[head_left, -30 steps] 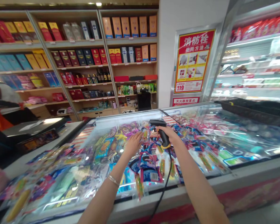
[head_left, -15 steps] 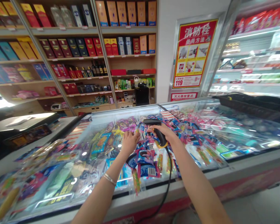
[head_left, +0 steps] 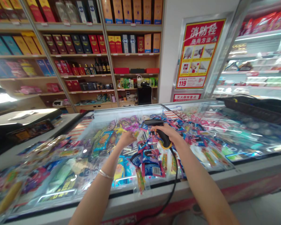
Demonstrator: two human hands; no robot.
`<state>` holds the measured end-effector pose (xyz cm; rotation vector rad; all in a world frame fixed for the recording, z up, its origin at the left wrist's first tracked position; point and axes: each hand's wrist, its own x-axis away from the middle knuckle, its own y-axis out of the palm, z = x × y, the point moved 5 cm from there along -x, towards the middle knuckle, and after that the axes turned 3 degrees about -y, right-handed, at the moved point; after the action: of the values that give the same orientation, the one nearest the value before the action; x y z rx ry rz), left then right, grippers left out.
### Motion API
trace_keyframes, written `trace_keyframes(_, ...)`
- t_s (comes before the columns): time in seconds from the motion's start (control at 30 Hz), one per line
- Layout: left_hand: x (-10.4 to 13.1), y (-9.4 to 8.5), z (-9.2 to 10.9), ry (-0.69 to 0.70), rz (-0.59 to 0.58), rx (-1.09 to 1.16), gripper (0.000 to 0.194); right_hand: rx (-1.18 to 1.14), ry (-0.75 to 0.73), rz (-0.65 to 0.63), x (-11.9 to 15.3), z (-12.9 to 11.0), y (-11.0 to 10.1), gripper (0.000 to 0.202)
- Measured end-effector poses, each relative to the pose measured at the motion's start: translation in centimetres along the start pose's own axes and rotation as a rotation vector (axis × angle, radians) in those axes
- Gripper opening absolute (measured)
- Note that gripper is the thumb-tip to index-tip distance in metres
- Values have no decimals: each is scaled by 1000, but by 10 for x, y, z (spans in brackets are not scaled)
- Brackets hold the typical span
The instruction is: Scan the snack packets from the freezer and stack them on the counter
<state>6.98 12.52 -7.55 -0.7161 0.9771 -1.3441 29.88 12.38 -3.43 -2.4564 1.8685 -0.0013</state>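
My right hand is wrapped round the handle of a black and yellow barcode scanner. Its head points left above the packets, and its cable hangs down over the front edge. To the left of the scanner is my left hand, with a silver bangle on its wrist. The fingers are bent inward by small wrapped packets, and what they hold, if anything, I cannot make out. Nearest to me, blue and pink snack packets lie in a loose heap. A long clear-wrapped packet lies at the front edge.
Under the hands is a glass-topped chest freezer. More packets are spread to the left, near a counter. A black tray sits at the right. Shelves of boxes and a red poster are behind.
My left hand has drawn slightly left, away from the scanner, and its fingers have turned inward. My right hand keeps its grip on the scanner. The view has shifted slightly left.
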Motion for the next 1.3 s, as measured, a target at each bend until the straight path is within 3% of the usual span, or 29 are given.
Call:
trace_keyframes(0.13, 0, -7, -10, -42, 91, 243, 15, -21, -8, -40, 3, -3, 5, 13)
trace_keyframes(0.23, -1, -8, -19, -159, 181, 591, 23, -34, -6, -54, 6, -4, 9, 14)
trace_keyframes(0.37, -1, -6, -20, -209, 195, 1110, 41, 33, -33, -41, 7, -4, 15, 15)
trace_keyframes(0.5, 2, -6, -19, -206, 201, 1352, 45, 137, -37, -95, 7, -2, 23, 14)
trace_keyframes(0.63, 3, -7, -21, -254, 248, 1407, 39, 304, -94, -166, 10, -6, 30, 14)
trace_keyframes(0.8, 4, -12, -16, -196, 241, 1417, 43, 434, -137, -181, 13, -11, 33, 17)
trace_keyframes(1.07, 7, -16, -16, -231, 288, 1373, 44, 420, -166, -224, 11, -7, 32, 22)
trace_keyframes(1.3, 9, -19, -13, -228, 277, 1350, 46, 380, -143, -185, 7, -3, 29, 21)
